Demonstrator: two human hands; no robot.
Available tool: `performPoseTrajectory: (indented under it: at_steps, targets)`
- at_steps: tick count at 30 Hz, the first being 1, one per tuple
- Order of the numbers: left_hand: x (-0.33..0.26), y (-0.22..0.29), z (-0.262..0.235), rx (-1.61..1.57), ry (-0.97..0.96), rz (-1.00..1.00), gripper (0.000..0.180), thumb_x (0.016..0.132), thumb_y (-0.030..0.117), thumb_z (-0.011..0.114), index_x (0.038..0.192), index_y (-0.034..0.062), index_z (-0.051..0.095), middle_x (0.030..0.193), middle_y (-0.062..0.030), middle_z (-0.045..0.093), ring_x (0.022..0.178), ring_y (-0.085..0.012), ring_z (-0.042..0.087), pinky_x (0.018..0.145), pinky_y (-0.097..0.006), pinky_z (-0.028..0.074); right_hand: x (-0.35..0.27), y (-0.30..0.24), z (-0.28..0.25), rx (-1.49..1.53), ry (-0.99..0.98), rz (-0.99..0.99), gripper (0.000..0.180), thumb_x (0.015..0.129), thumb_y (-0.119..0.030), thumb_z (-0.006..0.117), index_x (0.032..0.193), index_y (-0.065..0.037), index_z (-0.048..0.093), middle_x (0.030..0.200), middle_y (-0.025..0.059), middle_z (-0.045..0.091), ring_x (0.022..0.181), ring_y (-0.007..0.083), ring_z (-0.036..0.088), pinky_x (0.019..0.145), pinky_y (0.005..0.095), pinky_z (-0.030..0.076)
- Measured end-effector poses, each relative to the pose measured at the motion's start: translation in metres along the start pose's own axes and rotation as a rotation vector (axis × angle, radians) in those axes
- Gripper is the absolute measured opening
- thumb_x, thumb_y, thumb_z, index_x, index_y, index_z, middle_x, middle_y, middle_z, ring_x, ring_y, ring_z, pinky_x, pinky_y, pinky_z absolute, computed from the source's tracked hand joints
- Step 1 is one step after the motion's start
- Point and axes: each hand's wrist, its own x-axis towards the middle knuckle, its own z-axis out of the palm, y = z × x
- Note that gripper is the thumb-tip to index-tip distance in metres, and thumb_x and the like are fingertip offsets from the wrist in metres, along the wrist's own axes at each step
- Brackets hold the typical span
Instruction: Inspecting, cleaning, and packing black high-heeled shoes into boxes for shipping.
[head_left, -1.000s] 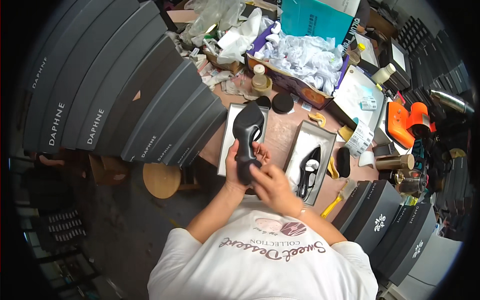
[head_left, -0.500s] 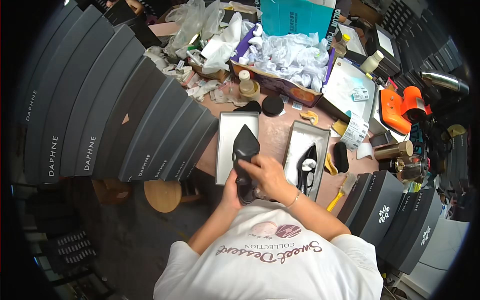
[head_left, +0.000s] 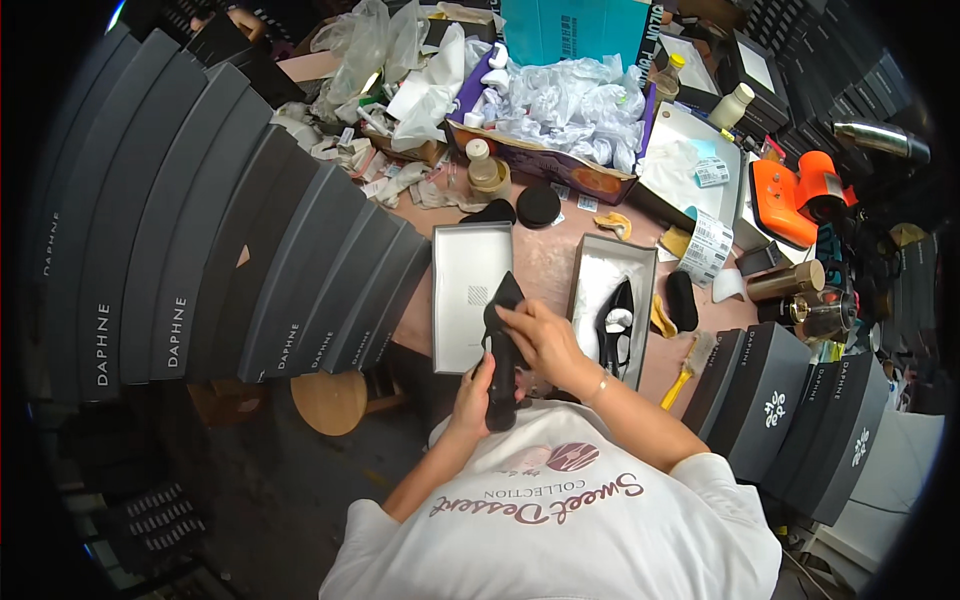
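Pinkish, scuffed tabletop (head_left: 545,262) bears the shallow, rectangular, white-lined grey cardboard tray (head_left: 465,262), taken as landmark. A tall leaning stack of dark grey cardboard boxes (head_left: 215,270) stands left of the tray; a purple-edged carton (head_left: 540,163) of crumpled whitish plastic, beyond it to the right; an open grey cardboard box (head_left: 618,245) holding a black pointed shoe with white stuffing (head_left: 620,300), to its right. The plain black pointed shoe (head_left: 502,388) is held at the tray's near right corner, overlapping it in view; long axis roughly parallel to the tray's long side, toe away from the body. Left hand (head_left: 473,398) clamps the heel end. Right hand (head_left: 540,345) is nearer the toe, fingertips on the front part; pinching or only pressing, cannot tell.
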Motion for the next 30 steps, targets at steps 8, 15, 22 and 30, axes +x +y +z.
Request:
performPoseTrajectory:
  at_steps: [8, 15, 22, 30]
  targets:
    - [-0.016, 0.001, 0.003, 0.16, -0.202, -0.083, 0.049, 0.099, 0.045, 0.039, 0.113, -0.0012, 0.052, 0.078, -0.0112, 0.058, 0.062, -0.0184, 0.056, 0.055, -0.028, 0.048, 0.01, 0.039, -0.011, -0.08, 0.115, 0.088, 0.026, 0.083, -0.007, 0.063, 0.109, -0.007, 0.066, 0.085, 0.0144, 0.057, 0.077, 0.0335, 0.059, 0.067, 0.0388, 0.048]
    - [-0.012, 0.01, -0.009, 0.234, -0.275, -0.128, 0.052, 0.098, 0.042, 0.045, 0.11, -0.0075, 0.055, 0.082, -0.0129, 0.059, 0.063, -0.0184, 0.056, 0.056, -0.028, 0.048, -0.008, 0.073, -0.023, -0.156, 0.268, 0.247, 0.021, 0.084, -0.014, 0.063, 0.102, -0.004, 0.067, 0.088, 0.0164, 0.059, 0.08, 0.0358, 0.06, 0.071, 0.0414, 0.049]
    - [0.063, 0.058, -0.012, 1.803, -0.165, 0.444, 0.069, 0.083, 0.031, 0.068, 0.136, -0.0049, 0.041, 0.123, -0.0243, 0.053, 0.12, -0.0337, 0.048, 0.099, -0.044, 0.039, -0.126, 0.111, -0.109, 0.089, 0.675, 0.525, 0.029, 0.088, -0.015, 0.062, 0.109, 0.005, 0.063, 0.094, 0.0129, 0.065, 0.086, 0.019, 0.061, 0.074, 0.0292, 0.047]
    - [0.124, -0.082, 0.077, 2.166, -1.19, 0.964, 0.052, 0.079, 0.004, 0.058, 0.129, 0.0104, 0.05, 0.133, -0.0157, 0.045, 0.131, -0.0329, 0.036, 0.106, -0.057, 0.025, -0.247, 0.072, -0.066, 0.274, 0.765, 0.776, 0.033, 0.088, -0.014, 0.064, 0.113, 0.006, 0.06, 0.092, 0.0045, 0.062, 0.079, 0.0097, 0.054, 0.071, 0.0235, 0.044]
